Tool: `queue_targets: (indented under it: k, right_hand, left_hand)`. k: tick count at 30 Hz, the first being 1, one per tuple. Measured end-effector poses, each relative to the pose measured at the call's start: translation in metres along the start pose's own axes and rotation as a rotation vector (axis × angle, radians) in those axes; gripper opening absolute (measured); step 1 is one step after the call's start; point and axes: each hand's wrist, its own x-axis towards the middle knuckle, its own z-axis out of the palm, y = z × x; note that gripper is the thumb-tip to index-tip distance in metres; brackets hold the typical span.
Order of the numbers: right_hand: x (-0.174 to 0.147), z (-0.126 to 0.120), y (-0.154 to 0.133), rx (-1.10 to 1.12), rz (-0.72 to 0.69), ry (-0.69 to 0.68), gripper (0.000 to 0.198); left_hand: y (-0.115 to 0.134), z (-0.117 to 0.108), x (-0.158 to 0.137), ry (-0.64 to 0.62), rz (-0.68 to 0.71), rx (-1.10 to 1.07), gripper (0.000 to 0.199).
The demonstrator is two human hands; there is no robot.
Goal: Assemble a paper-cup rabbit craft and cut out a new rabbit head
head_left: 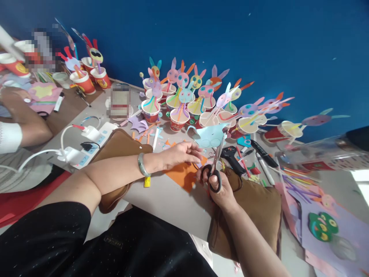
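My right hand [223,192] is closed around the black handles of a pair of scissors [217,156], its blades pointing up and away from me. At the blade tips is a light blue sheet of paper [208,135] with round outlines on it; whether they touch it I cannot tell. My left hand [183,154], with a bangle [142,164] on its wrist, hovers left of the scissors. Its fingers are stretched out and loosely apart, with nothing visible in them. Below both hands lies an orange sheet of paper [184,175].
Paper cups [179,119] with paper rabbit heads stand along the blue wall. A glue gun [233,158], a black marker [263,153] and a brown cushion [253,211] are at right. Left are a power strip [99,144], another brown cushion [121,148] and another person's arm [25,115].
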Motion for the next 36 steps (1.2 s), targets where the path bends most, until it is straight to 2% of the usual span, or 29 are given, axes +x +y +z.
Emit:
queue_targets:
  k: [2,6,14,17,20,30,36]
  right_hand:
    - [0.000,0.001,0.002,-0.007,0.016,0.004,0.062]
    - [-0.001,0.002,0.007,-0.013,0.024,0.003,0.062]
    - [-0.002,0.006,0.010,-0.077,0.063,-0.014,0.062]
    - [-0.002,0.007,0.009,-0.112,0.071,-0.010,0.063]
    - [-0.002,0.007,0.010,-0.134,0.088,-0.009,0.064]
    - [0.000,0.003,0.007,-0.141,0.086,-0.041,0.061]
    - [0.001,0.002,0.004,-0.171,0.080,-0.041,0.062]
  left_hand:
    - [-0.002,0.004,-0.005,-0.050,0.086,0.079,0.035]
    - [0.002,0.010,-0.016,-0.124,0.245,0.189,0.043]
    - [0.014,0.015,-0.020,0.003,0.388,0.174,0.044]
    - [0.016,0.012,-0.019,0.086,0.374,0.258,0.044]
    - [0.014,0.009,-0.016,0.112,0.381,0.238,0.044]
    - [0.018,0.005,-0.015,0.072,0.376,0.248,0.026]
    - [0.016,0.007,-0.014,0.022,0.363,0.215,0.028]
